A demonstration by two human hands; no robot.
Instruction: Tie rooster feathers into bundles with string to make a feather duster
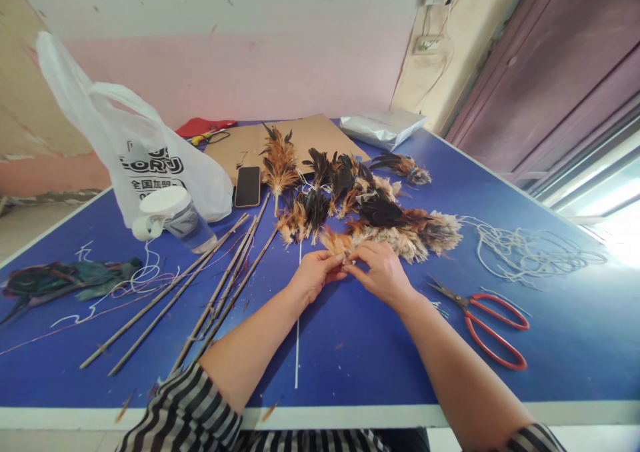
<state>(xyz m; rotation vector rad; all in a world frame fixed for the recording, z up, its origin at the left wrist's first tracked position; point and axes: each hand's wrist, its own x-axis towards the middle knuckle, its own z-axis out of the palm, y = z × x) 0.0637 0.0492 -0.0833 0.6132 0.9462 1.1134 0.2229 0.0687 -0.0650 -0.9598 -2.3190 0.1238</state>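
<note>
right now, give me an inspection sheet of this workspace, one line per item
surface: blue table with a pale border along its near edge; loose feather bits on it
work things: brown feather tuft in the hands; feather bundles beyond; red-handled scissors and tangled white cord to the right; thin sticks to the left
clutter: white plastic bag, phone, silver packet
hands: left hand and right hand both pinch the tuft
cables: thin cable hanging by a wall socket; none seen on the table
surroundings: pink-and-white wall behind, purplish panel at right
</note>
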